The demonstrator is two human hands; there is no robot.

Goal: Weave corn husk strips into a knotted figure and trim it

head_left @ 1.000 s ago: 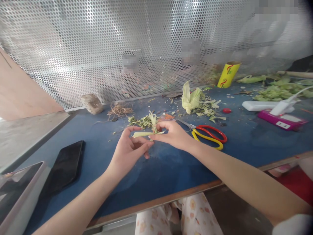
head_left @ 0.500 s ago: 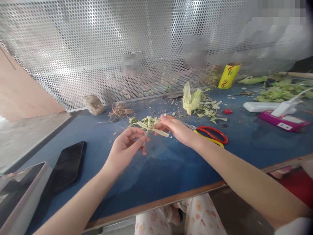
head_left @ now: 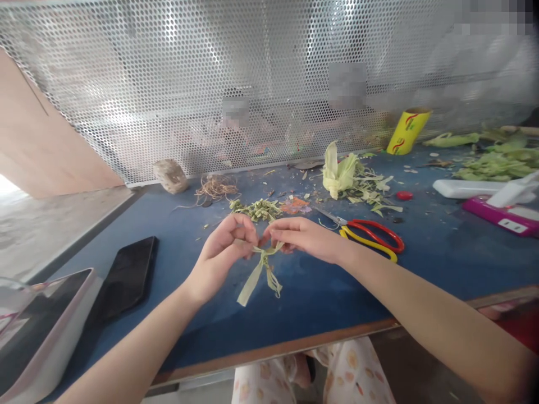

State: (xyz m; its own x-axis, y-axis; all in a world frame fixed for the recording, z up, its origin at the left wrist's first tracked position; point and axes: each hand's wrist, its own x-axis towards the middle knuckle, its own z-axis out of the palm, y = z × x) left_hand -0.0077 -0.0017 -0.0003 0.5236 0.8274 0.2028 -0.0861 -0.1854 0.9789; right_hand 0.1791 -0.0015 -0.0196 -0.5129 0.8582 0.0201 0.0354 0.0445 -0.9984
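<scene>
Between my hands hangs a pale green strip of husk (head_left: 251, 283), knotted near its middle, with its tails dangling over the blue table. My left hand (head_left: 227, 244) pinches one upper end of it between thumb and fingers. The opposite upper end is pinched by my right hand (head_left: 297, 235), close beside the left. A small heap of knotted husk pieces (head_left: 259, 209) lies just beyond my fingers. To the right of my right hand rest scissors (head_left: 373, 234) with red and yellow handles. Farther back stands a bundle of pale husk (head_left: 339, 171) with shreds around it.
A black phone (head_left: 126, 275) and a pale-rimmed box (head_left: 50, 331) lie at left. Along the back are a stone (head_left: 170, 175), tangled brown twine (head_left: 216, 191) and a yellow tube (head_left: 408, 132). A purple power strip (head_left: 501, 215) is at right. A perforated metal screen (head_left: 168, 95) rises behind the table.
Both hands have drawn closer together and lifted the husk strip from the heap toward me. Its ends now hang downward, and the heap shows uncovered behind.
</scene>
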